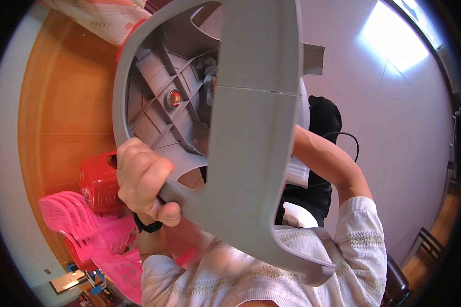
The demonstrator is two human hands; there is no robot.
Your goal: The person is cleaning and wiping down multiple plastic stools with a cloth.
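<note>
A large grey plastic stool (253, 134), tipped on its side, fills the middle of the view close to my chest. Its ribbed underside shows through the leg openings, with a round hole at the ribs' crossing. My left hand (144, 178), with a black band at the wrist, is closed around the stool's left edge. My right forearm passes behind the stool's broad leg. Only a bit of my right hand (214, 82) shows inside the hollow, beside a crumpled grey-blue cloth (208, 86); most of that hand is hidden, and its grip on the cloth cannot be made out.
To the left are a red plastic stool (100, 180) and stacked pink plastic chairs (73, 218) by an orange wooden panel (77, 96). A patterned fabric (103, 19) hangs at the top left. A black cable (355, 144) loops over the tiled floor (399, 134) at the right.
</note>
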